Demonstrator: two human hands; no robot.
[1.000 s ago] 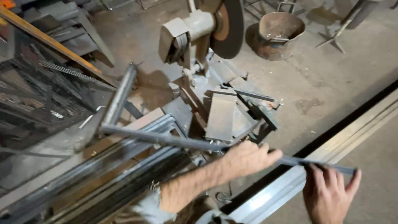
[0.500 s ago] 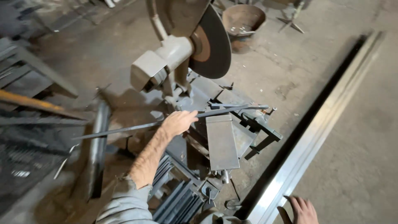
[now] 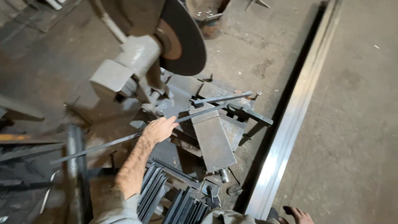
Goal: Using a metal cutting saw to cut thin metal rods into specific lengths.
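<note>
My left hand (image 3: pixel 158 129) grips a long thin steel bar (image 3: pixel 103 145) that runs from the lower left up to the vise of a chop saw. The bar's far end lies on the saw's flat steel clamp block (image 3: pixel 213 143), under the raised dark cutting disc (image 3: pixel 182 37). A second short bar (image 3: pixel 224 98) rests just behind it on the saw base. My right hand (image 3: pixel 299 215) shows only partly at the bottom edge, near the lower end of a long shiny metal channel (image 3: pixel 290 120); its fingers are mostly out of frame.
The saw's grey motor housing (image 3: pixel 124 66) juts left of the disc. A stack of dark steel sections (image 3: pixel 174 199) sits below the saw. A rusty bucket (image 3: pixel 209 18) stands at the top. A thick round pipe (image 3: pixel 74 166) lies at the left on the concrete floor.
The view has swung closer over the saw. My left hand has slid the bar along so that its end now sits on the clamp block. My right hand has let go of the bar and dropped low.
</note>
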